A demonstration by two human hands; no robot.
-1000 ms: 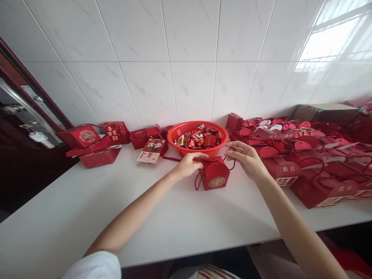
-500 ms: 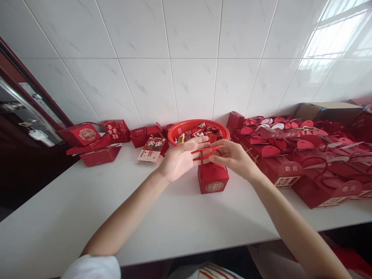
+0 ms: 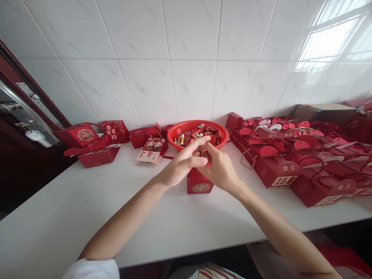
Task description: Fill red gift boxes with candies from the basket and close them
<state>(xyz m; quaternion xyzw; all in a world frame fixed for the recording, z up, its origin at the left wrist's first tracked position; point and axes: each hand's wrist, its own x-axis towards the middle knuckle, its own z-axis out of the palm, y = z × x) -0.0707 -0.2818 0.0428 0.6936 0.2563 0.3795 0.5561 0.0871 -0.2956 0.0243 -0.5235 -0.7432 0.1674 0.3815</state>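
Red box upright on desk, in front of candy basket. L hand & R hand meet over its top; can't tell grip, fingers overlap. Prob. best: base flat, light fingertip work, don't crush sides.

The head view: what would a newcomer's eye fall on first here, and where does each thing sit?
Probably the left hand and right hand first, meeting mid-picture over the top of a small red box. Just behind them, near the tiled wall, a bright red basket holds shiny wrapped sweets. Then the crowd of red boxes packed along the right side of the white table.
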